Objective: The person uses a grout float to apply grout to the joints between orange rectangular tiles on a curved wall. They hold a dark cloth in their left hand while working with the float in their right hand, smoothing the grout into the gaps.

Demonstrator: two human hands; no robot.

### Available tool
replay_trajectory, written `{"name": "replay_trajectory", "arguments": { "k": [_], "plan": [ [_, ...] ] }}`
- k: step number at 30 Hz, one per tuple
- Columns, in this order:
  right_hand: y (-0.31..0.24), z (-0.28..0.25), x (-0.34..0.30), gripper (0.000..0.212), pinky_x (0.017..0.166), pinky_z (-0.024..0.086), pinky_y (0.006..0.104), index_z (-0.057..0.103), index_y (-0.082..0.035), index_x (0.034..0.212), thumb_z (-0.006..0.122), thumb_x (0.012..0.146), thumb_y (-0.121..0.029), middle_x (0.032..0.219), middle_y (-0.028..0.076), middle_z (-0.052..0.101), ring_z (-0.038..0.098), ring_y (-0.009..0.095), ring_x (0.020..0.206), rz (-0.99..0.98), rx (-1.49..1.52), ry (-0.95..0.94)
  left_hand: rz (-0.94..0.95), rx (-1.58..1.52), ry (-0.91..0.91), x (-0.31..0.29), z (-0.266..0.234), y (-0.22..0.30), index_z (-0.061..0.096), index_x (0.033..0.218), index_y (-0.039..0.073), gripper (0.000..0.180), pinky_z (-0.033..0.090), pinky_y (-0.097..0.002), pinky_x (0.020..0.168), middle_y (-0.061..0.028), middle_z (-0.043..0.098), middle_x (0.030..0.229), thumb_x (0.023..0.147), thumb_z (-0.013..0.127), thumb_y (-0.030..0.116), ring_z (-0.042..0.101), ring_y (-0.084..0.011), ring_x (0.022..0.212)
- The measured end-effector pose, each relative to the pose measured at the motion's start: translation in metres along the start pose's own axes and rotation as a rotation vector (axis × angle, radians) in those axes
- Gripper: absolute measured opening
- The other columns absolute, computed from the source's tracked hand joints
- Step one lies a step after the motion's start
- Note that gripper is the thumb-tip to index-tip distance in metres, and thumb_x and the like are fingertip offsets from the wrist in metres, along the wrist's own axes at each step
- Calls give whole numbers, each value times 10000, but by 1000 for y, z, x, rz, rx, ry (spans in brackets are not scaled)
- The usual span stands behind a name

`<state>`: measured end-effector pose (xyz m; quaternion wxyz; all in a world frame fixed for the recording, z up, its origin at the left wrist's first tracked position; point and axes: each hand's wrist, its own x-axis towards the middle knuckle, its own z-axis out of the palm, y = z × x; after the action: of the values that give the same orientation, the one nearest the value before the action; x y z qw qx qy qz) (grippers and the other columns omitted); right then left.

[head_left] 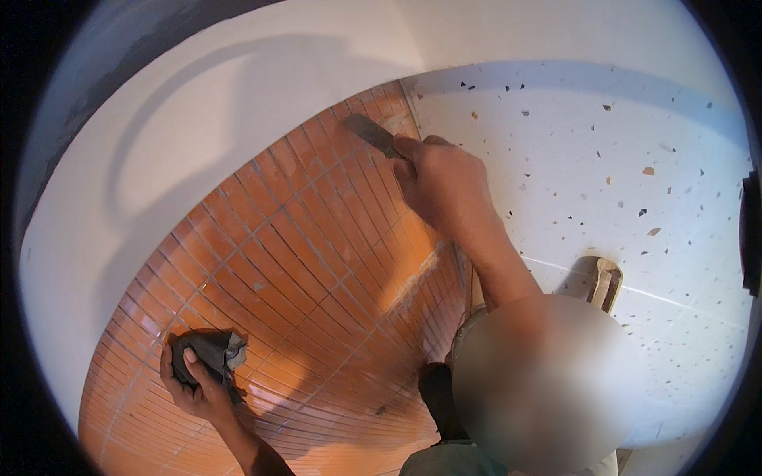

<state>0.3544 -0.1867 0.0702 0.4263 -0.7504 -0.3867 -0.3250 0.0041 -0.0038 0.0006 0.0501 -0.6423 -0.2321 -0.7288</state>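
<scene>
My right hand [446, 182] grips a flat grey blade, a putty knife [369, 135], from its handle end. The blade rests against or just over the orange strip tiles [309, 254] near their upper corner. My left hand [200, 389], low on the left, wraps round a dark, cup-like piece [200, 353] with a ragged grey edge; its exact kind I cannot tell. This piece is held close to the tiles. Grey lines run between the narrow tiles, and pale smears lie on some of them.
A white wall [198, 151] borders the tiles on the left. To the right spreads a white, speckled terrazzo surface [571, 174]. On it is an object with a tan, looped handle [605, 284]. A blurred round patch [548, 381] hides the lower right. Beside it shows something dark [440, 397].
</scene>
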Motion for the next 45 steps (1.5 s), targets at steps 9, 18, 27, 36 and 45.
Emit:
{"name": "replay_trajectory", "arguments": {
  "k": [9,18,27,36,45],
  "plan": [
    [-7,-3,1,274,725,510,465,675,-87,1092,612,866,-227,853,183,650,646,374,802,-15,-1,-28,-60,-50,-8,-1,0,5,554,1215,-63,391,486,-315,895,-183,603,1194,941,618,209,590,-236,1059],
    [-5,-2,-3,226,667,528,492,657,-18,933,571,880,-221,798,219,641,653,388,734,-102,-2,18,-116,-82,-15,-3,0,5,559,1204,-51,358,471,-339,943,-184,609,1209,945,604,192,578,-251,1107],
    [-21,-6,1,267,751,517,458,667,-59,1089,593,877,-205,861,205,656,646,388,803,-25,-19,-52,-97,-121,-8,-1,1,7,559,1204,-66,361,494,-311,891,-193,615,1183,943,608,178,600,-233,1056],
    [-46,-6,-20,253,700,522,472,649,-57,1091,585,878,-179,820,208,646,649,390,759,-32,10,-47,-98,-43,-25,-1,-1,6,564,1209,-43,360,472,-331,941,-171,615,1212,945,599,199,587,-247,1085],
    [-52,2,-17,234,666,519,487,619,-36,1041,544,903,-210,791,218,632,647,398,720,-30,-18,-23,-89,-129,-5,0,1,11,569,1180,-79,350,489,-327,895,-200,634,1136,935,623,164,606,-240,1019]
  ]
}}
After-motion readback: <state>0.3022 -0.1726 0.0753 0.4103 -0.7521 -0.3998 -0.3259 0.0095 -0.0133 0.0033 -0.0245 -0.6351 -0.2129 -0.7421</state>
